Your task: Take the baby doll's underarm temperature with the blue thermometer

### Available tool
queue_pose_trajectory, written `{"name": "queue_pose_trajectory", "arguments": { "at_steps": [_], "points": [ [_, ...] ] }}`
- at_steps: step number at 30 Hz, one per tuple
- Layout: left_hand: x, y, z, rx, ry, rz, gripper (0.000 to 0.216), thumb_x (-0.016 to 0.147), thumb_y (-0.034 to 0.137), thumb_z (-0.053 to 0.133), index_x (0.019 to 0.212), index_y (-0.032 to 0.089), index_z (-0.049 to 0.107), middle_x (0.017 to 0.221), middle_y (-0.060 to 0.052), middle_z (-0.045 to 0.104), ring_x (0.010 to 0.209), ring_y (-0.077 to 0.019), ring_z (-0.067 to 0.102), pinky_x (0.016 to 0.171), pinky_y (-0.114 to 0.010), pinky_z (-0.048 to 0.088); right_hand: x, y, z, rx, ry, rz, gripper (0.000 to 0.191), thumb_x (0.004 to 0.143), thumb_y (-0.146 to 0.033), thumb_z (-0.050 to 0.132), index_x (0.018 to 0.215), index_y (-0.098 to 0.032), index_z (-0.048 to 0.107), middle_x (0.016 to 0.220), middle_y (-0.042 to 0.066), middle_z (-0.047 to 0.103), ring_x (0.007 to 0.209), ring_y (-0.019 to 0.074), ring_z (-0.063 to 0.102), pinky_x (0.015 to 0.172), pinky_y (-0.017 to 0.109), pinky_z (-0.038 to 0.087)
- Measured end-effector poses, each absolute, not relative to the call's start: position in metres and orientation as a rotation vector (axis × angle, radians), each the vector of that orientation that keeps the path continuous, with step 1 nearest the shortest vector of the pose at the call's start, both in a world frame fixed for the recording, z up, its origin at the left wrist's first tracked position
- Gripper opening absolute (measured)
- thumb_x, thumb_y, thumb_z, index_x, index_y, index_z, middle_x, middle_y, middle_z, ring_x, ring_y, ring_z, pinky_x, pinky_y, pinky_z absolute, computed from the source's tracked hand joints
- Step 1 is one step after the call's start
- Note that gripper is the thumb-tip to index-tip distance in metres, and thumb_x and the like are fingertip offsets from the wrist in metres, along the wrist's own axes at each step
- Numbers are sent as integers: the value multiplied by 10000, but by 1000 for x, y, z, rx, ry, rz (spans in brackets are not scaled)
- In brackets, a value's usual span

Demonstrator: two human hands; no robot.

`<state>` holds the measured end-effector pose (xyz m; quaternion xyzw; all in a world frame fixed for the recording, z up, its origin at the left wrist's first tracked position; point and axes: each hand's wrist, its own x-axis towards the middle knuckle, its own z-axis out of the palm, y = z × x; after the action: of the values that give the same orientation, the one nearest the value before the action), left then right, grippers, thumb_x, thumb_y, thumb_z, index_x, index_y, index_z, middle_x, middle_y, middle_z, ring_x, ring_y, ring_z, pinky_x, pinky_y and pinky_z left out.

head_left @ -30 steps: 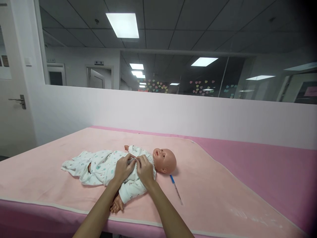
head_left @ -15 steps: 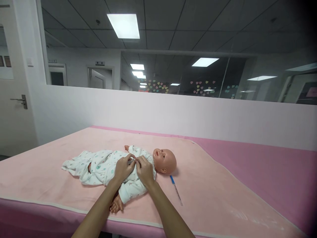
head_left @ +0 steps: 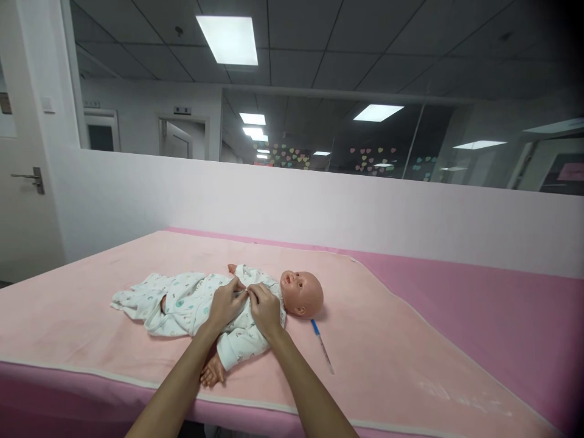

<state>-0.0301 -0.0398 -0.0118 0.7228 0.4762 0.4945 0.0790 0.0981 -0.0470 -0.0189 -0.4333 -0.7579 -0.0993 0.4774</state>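
A baby doll [head_left: 302, 293] lies on its back on a light pink blanket [head_left: 387, 359], head to the right. It wears a white printed romper [head_left: 182, 301]. My left hand [head_left: 225, 305] and my right hand [head_left: 264, 309] meet over the doll's chest, and the fingers of both pinch the front of the romper near the collar. Whatever small fastening sits between the fingertips is hidden. The doll's near arm sticks out toward me below my wrists.
A thin stick with a blue end [head_left: 322, 345] lies on the blanket just right of the doll's head. The blanket covers a darker pink mattress [head_left: 502, 304] against a low white wall [head_left: 319, 207]. A door with a handle [head_left: 28, 177] stands far left.
Both hands stay pinched on the romper at the doll's chest. The view has shifted slightly; the doll has not moved on the blanket.
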Motion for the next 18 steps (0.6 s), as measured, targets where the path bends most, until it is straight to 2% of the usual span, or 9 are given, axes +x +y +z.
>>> {"name": "queue_pose_trajectory", "arguments": {
  "at_steps": [8,15,18],
  "points": [
    [-31,-38,-14,2181,1415,1530,102,747,278,522,673,209,540,673,26,665,606,-142,600,548,-217,384,97,-47,-19,-1093,-1815,-190,190,858,-185,397,855,-215,585,807,6,594,741,120,556,649,199,379],
    [-30,-40,-14,2147,1351,1564,207,810,376,472,813,231,620,759,-6,698,726,-177,635,676,-259,439,97,-48,-18,-1125,-1762,-217,196,819,-162,416,916,-208,580,860,22,585,767,130,567,639,206,388],
    [-30,-42,-11,2145,1306,1543,197,814,342,455,822,232,619,768,-2,695,734,-171,631,681,-252,442,97,-47,-19,-1139,-1762,-224,170,821,-182,435,907,-213,578,860,18,581,770,131,568,633,205,386]
  ]
}}
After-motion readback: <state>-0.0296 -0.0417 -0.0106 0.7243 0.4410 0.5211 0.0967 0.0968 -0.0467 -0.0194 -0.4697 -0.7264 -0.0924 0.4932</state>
